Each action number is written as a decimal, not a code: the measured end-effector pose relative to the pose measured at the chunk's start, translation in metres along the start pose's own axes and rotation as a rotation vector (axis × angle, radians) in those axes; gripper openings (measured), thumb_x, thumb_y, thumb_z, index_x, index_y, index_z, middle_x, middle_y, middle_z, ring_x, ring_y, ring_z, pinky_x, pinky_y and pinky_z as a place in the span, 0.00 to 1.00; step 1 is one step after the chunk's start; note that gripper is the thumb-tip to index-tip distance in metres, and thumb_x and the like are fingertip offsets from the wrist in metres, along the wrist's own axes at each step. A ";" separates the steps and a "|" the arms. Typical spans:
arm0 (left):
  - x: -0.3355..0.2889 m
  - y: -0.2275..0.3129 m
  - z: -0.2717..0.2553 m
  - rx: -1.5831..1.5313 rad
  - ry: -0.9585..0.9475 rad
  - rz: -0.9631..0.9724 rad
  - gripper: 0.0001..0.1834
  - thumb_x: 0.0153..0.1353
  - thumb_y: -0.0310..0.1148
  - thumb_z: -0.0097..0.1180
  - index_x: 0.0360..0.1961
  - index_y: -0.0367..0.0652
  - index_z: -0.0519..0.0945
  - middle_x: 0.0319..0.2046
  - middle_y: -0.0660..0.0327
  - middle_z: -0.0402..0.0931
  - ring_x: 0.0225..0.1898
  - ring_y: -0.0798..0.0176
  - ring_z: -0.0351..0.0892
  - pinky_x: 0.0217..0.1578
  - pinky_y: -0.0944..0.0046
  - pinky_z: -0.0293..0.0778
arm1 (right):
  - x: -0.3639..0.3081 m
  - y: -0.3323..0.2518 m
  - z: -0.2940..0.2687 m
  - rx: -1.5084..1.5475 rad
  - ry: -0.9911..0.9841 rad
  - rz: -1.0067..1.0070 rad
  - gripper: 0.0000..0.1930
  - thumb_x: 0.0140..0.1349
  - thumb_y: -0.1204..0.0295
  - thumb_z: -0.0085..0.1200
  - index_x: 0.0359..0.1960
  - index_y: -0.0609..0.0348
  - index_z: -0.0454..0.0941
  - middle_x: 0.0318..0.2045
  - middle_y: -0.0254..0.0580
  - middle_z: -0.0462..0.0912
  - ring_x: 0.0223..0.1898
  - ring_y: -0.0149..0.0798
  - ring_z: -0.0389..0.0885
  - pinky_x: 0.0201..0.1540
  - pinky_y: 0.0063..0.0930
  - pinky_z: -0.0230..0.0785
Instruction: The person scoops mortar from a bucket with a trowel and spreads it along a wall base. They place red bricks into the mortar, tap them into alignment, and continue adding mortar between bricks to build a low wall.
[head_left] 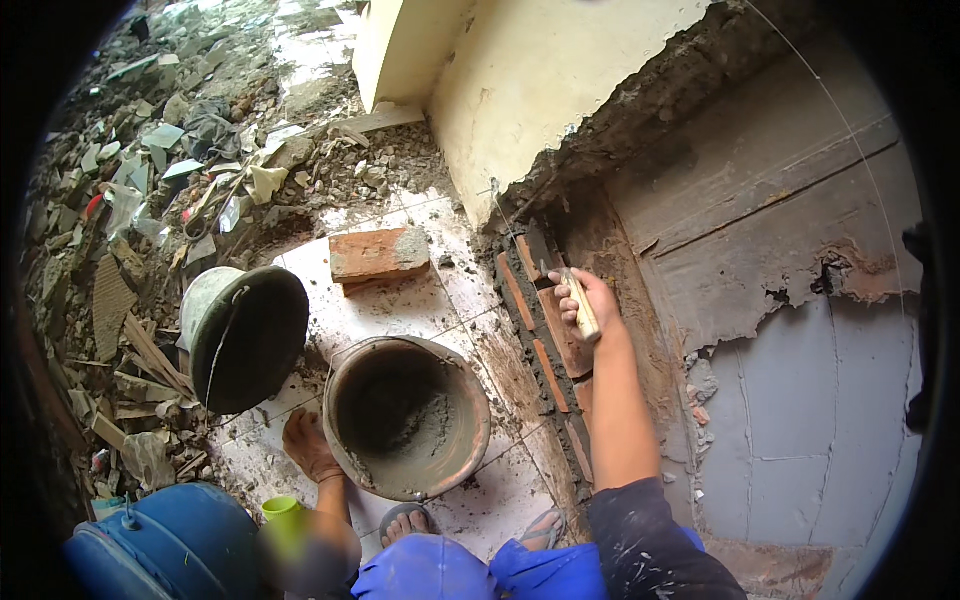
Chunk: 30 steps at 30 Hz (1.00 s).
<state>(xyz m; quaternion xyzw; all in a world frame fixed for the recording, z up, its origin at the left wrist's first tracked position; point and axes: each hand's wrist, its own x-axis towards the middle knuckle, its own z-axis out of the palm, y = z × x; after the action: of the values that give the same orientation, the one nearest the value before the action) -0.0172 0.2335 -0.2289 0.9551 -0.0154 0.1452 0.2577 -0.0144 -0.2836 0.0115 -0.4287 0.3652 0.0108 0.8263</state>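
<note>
My right hand [590, 300] is closed round the pale handle of a trowel [583, 310]. The trowel's metal end points at a low course of red bricks [568, 330] bedded in dark grey mortar along the wall's base. Beside the left wall of a round bucket [475, 420] is my left hand [308, 447], low down, its fingers loosely extended with no object visible in them. Whether it touches the bucket cannot be made out. Wet grey mortar [430, 425] lies inside this bucket.
A second bucket [215, 310] lies tipped beyond my left hand. Loose bricks [375, 255] sit on the dirty white tiles. Rubble [200, 170] spreads over the far left. A blue drum [170, 540] and yellow-green cup [282, 507] are near left. A string [850, 130] crosses the right side.
</note>
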 end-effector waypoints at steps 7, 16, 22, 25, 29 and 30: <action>0.009 0.002 0.006 -0.029 -0.018 0.002 0.10 0.63 0.38 0.60 0.43 0.47 0.80 0.54 0.59 0.78 0.59 0.48 0.74 0.59 0.46 0.69 | 0.036 -0.027 0.013 0.256 -0.024 0.161 0.21 0.79 0.62 0.45 0.62 0.68 0.70 0.27 0.29 0.76 0.17 0.20 0.72 0.16 0.14 0.69; 0.008 0.007 0.002 0.015 -0.016 0.006 0.11 0.62 0.38 0.61 0.43 0.47 0.80 0.55 0.60 0.78 0.60 0.48 0.74 0.59 0.46 0.69 | 0.030 -0.022 -0.014 0.306 -0.126 0.112 0.21 0.80 0.62 0.42 0.58 0.70 0.73 0.27 0.30 0.77 0.18 0.22 0.74 0.16 0.16 0.69; 0.009 0.005 0.003 -0.004 -0.012 0.008 0.11 0.62 0.39 0.62 0.43 0.48 0.81 0.55 0.60 0.78 0.60 0.49 0.74 0.60 0.46 0.69 | 0.034 -0.014 -0.027 0.436 -0.057 -0.014 0.21 0.79 0.62 0.45 0.59 0.69 0.73 0.29 0.31 0.78 0.18 0.22 0.75 0.17 0.17 0.71; 0.008 0.000 0.007 0.024 -0.025 -0.010 0.11 0.62 0.39 0.61 0.43 0.48 0.81 0.55 0.59 0.78 0.61 0.49 0.74 0.60 0.47 0.69 | 0.010 0.014 -0.030 0.420 0.025 -0.122 0.18 0.78 0.62 0.45 0.54 0.65 0.77 0.29 0.32 0.79 0.19 0.23 0.76 0.18 0.17 0.72; 0.005 -0.002 0.008 0.016 -0.032 0.000 0.14 0.62 0.42 0.61 0.45 0.47 0.81 0.56 0.59 0.78 0.62 0.49 0.73 0.62 0.46 0.66 | -0.019 0.027 -0.021 -0.359 0.384 -0.229 0.18 0.76 0.58 0.49 0.47 0.62 0.83 0.29 0.37 0.85 0.23 0.28 0.82 0.24 0.29 0.75; 0.005 -0.002 0.008 0.011 -0.031 -0.010 0.15 0.62 0.43 0.61 0.46 0.47 0.81 0.56 0.59 0.78 0.62 0.48 0.73 0.62 0.45 0.66 | -0.023 0.028 -0.016 -0.716 0.496 -0.257 0.20 0.75 0.57 0.50 0.45 0.64 0.84 0.29 0.38 0.86 0.25 0.28 0.83 0.25 0.30 0.76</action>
<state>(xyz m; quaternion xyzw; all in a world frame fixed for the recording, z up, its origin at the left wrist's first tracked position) -0.0104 0.2311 -0.2351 0.9588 -0.0140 0.1292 0.2528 -0.0502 -0.2710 0.0003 -0.7188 0.4691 -0.0691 0.5085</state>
